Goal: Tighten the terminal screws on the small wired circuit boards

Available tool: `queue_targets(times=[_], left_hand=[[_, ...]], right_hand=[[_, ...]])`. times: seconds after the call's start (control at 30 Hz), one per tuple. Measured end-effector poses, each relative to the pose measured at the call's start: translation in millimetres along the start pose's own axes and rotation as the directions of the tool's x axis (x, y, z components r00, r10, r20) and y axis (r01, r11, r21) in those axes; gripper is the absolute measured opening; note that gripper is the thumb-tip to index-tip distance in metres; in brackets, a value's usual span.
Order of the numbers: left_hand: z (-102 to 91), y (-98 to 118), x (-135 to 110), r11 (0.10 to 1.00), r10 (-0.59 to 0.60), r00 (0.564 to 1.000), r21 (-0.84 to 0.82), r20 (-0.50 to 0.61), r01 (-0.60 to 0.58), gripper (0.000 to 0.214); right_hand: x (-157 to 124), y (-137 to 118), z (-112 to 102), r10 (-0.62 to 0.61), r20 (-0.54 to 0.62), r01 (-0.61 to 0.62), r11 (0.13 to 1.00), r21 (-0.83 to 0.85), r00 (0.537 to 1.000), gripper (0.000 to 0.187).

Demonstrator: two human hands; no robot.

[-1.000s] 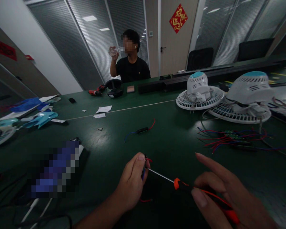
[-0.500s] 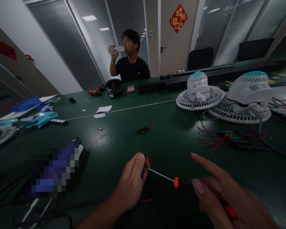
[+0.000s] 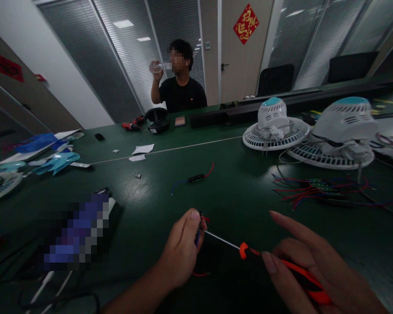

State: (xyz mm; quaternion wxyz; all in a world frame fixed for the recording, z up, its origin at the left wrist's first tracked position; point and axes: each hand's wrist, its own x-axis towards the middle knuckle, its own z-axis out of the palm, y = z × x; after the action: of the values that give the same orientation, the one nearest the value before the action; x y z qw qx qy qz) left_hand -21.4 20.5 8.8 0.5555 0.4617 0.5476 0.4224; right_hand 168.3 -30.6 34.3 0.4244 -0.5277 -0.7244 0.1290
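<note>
head view: your left hand (image 3: 181,250) pinches a small wired part (image 3: 200,216) between thumb and fingers, low over the tabletop (image 3: 236,196) and close to your body. your right hand (image 3: 314,266) grips the orange-handled screwdriver (image 3: 245,250), forefinger stretched out free, with the blade tip meeting the part. it likely goes best if you line the shaft straight into the part, press lightly and turn from the fingertips, so the tip does not slip onto the wires.

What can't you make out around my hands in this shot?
Head view: small wired part in the left hand, covered by its fingers.
Head view: screwdriver tip, hidden behind the left hand's thumb.
Head view: object left of the hands, pixelated.
Head view: board among loose wires, too small, dark.
</note>
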Motion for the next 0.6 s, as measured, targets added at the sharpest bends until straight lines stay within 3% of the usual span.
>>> queue_targets(times=[0.6], left_hand=[[-0.5, -2.4, -0.2, 1.0, -0.005, 1.0, 0.002, -0.031, 0.005, 0.038]], right_hand=[[-0.6, 2.1, 1.8, 0.021, 0.021, -0.02, 1.0, -0.004, 1.0, 0.044]])
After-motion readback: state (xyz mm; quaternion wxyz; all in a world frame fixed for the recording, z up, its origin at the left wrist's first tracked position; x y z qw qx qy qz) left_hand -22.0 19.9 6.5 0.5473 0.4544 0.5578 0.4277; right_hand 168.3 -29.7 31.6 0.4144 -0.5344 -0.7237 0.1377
